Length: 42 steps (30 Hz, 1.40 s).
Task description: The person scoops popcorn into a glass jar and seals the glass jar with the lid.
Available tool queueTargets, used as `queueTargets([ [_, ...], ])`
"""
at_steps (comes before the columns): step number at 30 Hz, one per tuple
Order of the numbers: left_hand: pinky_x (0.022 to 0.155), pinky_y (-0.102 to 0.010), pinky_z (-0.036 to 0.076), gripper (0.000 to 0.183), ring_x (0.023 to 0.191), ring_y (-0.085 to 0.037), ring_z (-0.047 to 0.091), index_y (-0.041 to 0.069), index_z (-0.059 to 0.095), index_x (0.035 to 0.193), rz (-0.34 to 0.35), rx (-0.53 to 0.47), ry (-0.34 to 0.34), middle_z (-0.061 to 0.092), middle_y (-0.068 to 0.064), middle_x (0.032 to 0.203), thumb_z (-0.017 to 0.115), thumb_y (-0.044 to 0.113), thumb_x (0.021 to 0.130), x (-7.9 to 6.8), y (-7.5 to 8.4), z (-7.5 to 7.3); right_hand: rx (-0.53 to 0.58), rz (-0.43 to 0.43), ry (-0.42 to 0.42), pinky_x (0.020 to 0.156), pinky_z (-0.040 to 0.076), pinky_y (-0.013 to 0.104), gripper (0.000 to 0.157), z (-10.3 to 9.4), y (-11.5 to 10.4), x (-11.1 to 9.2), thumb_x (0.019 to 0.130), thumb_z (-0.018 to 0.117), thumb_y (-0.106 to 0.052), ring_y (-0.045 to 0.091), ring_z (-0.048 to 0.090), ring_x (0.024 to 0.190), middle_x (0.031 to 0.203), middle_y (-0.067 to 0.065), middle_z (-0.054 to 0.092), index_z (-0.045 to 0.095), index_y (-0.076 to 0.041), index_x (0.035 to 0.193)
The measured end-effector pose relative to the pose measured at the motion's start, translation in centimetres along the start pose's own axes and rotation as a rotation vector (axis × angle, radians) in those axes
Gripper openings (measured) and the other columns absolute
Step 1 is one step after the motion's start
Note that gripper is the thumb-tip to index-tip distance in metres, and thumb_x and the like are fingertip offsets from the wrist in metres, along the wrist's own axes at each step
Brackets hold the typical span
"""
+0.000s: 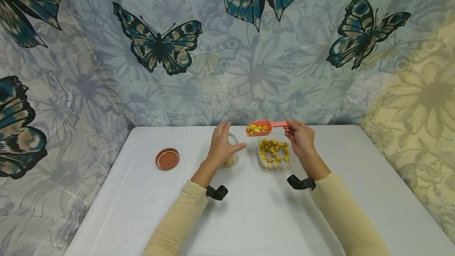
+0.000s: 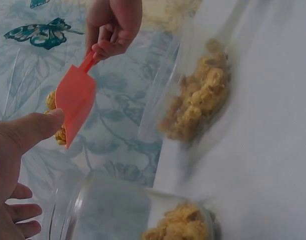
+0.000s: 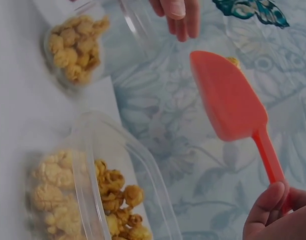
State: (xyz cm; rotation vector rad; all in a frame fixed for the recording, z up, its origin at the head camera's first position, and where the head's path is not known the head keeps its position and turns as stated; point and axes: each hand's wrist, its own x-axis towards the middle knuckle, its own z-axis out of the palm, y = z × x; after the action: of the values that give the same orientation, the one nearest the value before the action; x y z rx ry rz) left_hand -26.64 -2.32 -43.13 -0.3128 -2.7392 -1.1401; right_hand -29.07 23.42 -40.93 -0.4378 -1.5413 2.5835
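My right hand pinches the handle of a red-orange scoop and holds it level in the air. Caramel popcorn fills the scoop's bowl. Below it stands a clear plastic tub with more popcorn in it. My left hand is beside the mouth of a clear jar, its thumb spread from straight fingers and nothing in its grasp. Some popcorn lies in the bottom of the jar. The left hand partly hides the jar in the head view.
A brown round lid lies on the white table, left of the jar. Behind the table's far edge hangs a butterfly-patterned cloth. Both wrists wear black camera mounts.
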Motion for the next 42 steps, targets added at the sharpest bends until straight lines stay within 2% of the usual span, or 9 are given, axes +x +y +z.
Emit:
queueTargets([
  [7, 0.118, -0.052, 0.027, 0.097, 0.147, -0.032, 0.025, 0.007, 0.031, 0.152, -0.05, -0.021, -0.009, 0.032, -0.012, 0.156, 0.078, 0.049, 0.078, -0.3, -1.2, -0.6, -0.065, 0.021, -0.011, 0.056, 0.053, 0.017, 0.011, 1.2, 0.7, -0.1, 0.097, 0.058, -0.012, 0.007, 0.062, 0.059, 0.067, -0.001, 0.067, 0.067, -0.01, 0.09],
  [12, 0.118, -0.051, 0.029, 0.099, 0.146, -0.032, 0.027, 0.008, 0.029, 0.153, -0.075, -0.041, -0.014, 0.031, -0.014, 0.156, 0.079, 0.048, 0.077, -0.4, -1.9, -0.5, -0.103, 0.029, -0.008, 0.057, 0.054, 0.016, 0.007, 1.5, 1.2, -0.1, 0.097, 0.058, -0.013, 0.006, 0.062, 0.06, 0.068, -0.003, 0.067, 0.062, -0.008, 0.101],
  [24, 0.117, -0.053, 0.031, 0.102, 0.146, -0.033, 0.029, 0.008, 0.029, 0.153, -0.136, -0.097, -0.01, 0.031, -0.014, 0.157, 0.081, 0.047, 0.074, -0.8, -3.1, 0.1, -0.102, 0.033, -0.054, 0.059, 0.054, 0.016, 0.022, 2.8, 1.5, -0.6, 0.098, 0.057, -0.012, 0.006, 0.064, 0.062, 0.071, -0.003, 0.068, 0.056, -0.001, 0.117],
  [30, 0.116, -0.054, 0.032, 0.104, 0.146, -0.035, 0.029, 0.008, 0.026, 0.154, -0.167, -0.151, -0.015, 0.03, -0.017, 0.157, 0.081, 0.046, 0.074, -1.2, -3.8, 0.4, -0.134, 0.033, -0.048, 0.058, 0.053, 0.015, 0.016, 3.1, 1.5, -0.7, 0.098, 0.058, -0.014, 0.006, 0.062, 0.061, 0.069, -0.003, 0.067, 0.058, -0.003, 0.11],
  [35, 0.114, -0.054, 0.035, 0.108, 0.142, -0.035, 0.035, 0.005, 0.024, 0.154, -0.187, -0.188, 0.007, 0.039, -0.017, 0.152, 0.083, 0.045, 0.072, -1.4, -4.2, 0.6, -0.14, 0.037, -0.066, 0.059, 0.053, 0.015, 0.011, 3.2, 1.6, -0.6, 0.097, 0.058, -0.013, 0.006, 0.061, 0.061, 0.068, -0.003, 0.067, 0.058, -0.005, 0.105],
  [42, 0.111, -0.054, 0.038, 0.104, 0.136, -0.035, 0.042, 0.002, 0.029, 0.151, -0.177, -0.215, 0.025, 0.044, -0.019, 0.146, 0.083, 0.043, 0.072, -1.5, -4.9, 0.9, -0.158, 0.034, -0.07, 0.059, 0.053, 0.015, 0.01, 3.3, 1.8, -0.6, 0.098, 0.058, -0.013, 0.005, 0.061, 0.06, 0.067, -0.004, 0.067, 0.059, -0.005, 0.105],
])
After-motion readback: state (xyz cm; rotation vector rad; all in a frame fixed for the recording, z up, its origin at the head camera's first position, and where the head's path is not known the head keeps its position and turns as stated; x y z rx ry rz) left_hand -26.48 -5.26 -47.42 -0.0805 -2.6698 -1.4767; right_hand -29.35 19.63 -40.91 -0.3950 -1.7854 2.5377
